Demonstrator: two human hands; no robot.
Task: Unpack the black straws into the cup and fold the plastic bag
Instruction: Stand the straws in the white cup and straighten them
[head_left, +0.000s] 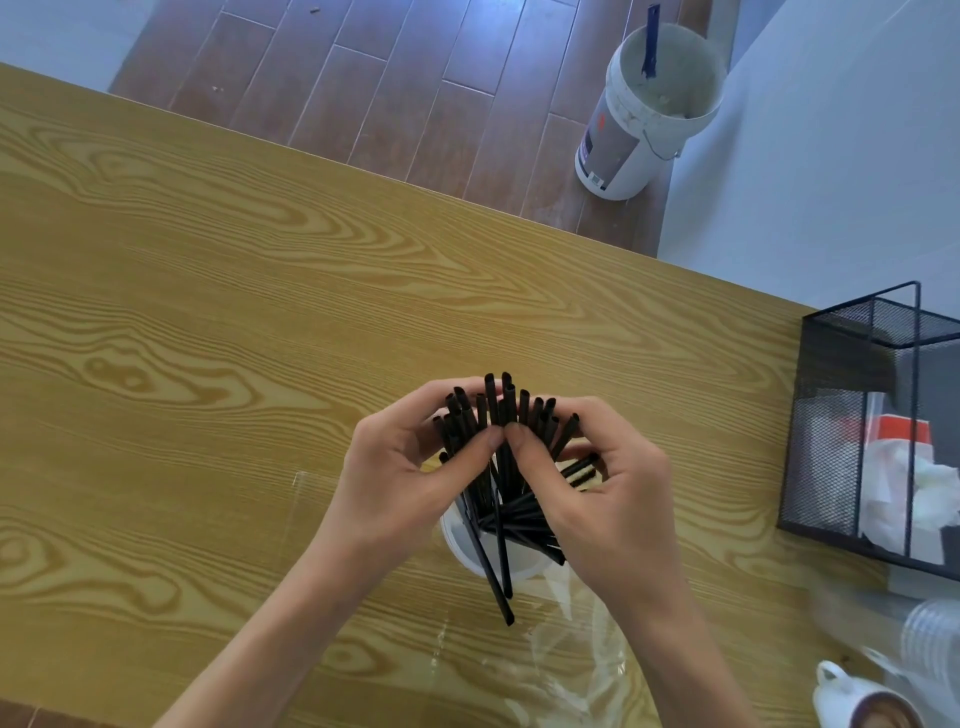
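Both hands, left (410, 483) and right (597, 499), clasp black straws (498, 415) over cup (462, 540); wood-grain table (208, 312) beneath, plank floor (395, 78) beyond

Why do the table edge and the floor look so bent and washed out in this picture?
Head view: the wide-angle lens bows the table edge and slants the bucket; daylight bleaches the floor at the top; the clear plastic bag shows only by its glare streaks; the hands and black straws are slightly soft.

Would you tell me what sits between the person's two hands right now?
In the head view, the bundle of black straws stands between the left hand and right hand, over the white cup.
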